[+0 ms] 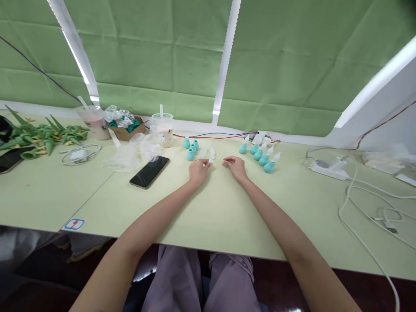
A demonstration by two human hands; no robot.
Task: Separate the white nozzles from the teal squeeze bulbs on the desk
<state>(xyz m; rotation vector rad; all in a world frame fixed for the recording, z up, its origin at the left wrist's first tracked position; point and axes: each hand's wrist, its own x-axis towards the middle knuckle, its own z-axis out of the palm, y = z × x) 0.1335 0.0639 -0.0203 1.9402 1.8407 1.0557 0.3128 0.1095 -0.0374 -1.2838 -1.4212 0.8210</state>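
Note:
My left hand [197, 171] pinches a small white piece [210, 161] between thumb and fingertips, just above the table. My right hand [236, 168] is closed in a pinch a short way to the right; whatever it holds is too small to make out. Behind the hands lie white flame-shaped tips [212, 153] and tiny pale parts [220, 154]. To the left stand several hollow turquoise bulb-shaped pots [190, 154]. On the right, several turquoise pots with white flame tips [269, 167] stand in a slanting row.
Left of my hands are a black phone [150, 172], crumpled clear plastic bags [138, 151], a drink cup [164, 132] and a cardboard box [128, 131]. Green plastic plant-like parts [45, 136] lie at far left. A white power strip [329, 169] with cables [349, 197] occupies the right side.

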